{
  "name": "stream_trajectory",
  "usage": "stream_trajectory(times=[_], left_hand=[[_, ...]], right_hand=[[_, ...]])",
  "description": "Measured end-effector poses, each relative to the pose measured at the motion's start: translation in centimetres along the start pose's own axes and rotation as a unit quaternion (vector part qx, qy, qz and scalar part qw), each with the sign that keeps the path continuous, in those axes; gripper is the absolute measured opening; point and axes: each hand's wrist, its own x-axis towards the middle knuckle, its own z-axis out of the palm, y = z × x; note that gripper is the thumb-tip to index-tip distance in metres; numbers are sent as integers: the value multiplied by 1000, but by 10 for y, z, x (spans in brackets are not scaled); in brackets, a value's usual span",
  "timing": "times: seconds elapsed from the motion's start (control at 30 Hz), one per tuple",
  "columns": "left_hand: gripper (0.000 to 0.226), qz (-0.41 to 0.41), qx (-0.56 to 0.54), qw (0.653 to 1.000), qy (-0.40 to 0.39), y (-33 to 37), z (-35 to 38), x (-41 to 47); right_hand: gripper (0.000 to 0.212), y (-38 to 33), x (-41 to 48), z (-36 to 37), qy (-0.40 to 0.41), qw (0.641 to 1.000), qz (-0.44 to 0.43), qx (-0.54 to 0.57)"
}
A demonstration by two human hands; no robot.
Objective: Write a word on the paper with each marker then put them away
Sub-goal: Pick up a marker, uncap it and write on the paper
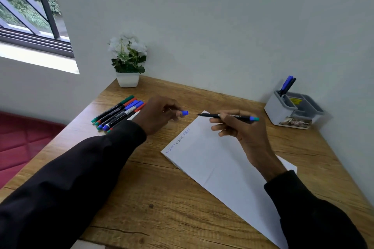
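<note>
Marker (240, 116) has no cap on, held in the right hand (242, 130) just over the paper (218, 168) on the tabletop (157, 198). The left hand (157, 115) pinches its blue cap (184, 113). The bare tip could smear the paper, or the cap could roll off if dropped.

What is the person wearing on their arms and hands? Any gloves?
Both arms are in long, plain black sleeves: the left sleeve and the right sleeve each end at the wrist. The cloth looks soft and a little creased, with no pattern or writing on it. The left hand and the right hand are bare, with no gloves. No ring or watch shows.
</note>
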Motion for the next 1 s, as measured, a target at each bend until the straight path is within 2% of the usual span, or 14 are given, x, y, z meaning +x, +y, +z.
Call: stream_trajectory(times=[0.17, 0.5, 0.6, 0.67, 0.73, 1.0], left_hand=[[11, 37, -45, 998, 2, 14, 2, -15], [13, 45, -42, 998, 1, 48, 4, -30], [17, 55, -35, 998, -2, 58, 4, -33], [23, 66, -38, 997, 2, 63, 4, -35], [25, 71, -46, 996, 7, 65, 4, -35], [15, 62, -45, 997, 25, 76, 16, -26]], right_hand=[[17, -7, -17, 2, 0, 999, -39, 20], [31, -16, -36, 7, -20, 998, -39, 55], [39, -16, -37, 5, -48, 993, -19, 104], [32, -15, -37, 1, -41, 992, -17, 118], [22, -14, -38, -2, -15, 994, -29, 101], [13, -4, -39, -6, 40, 995, -88, -22]])
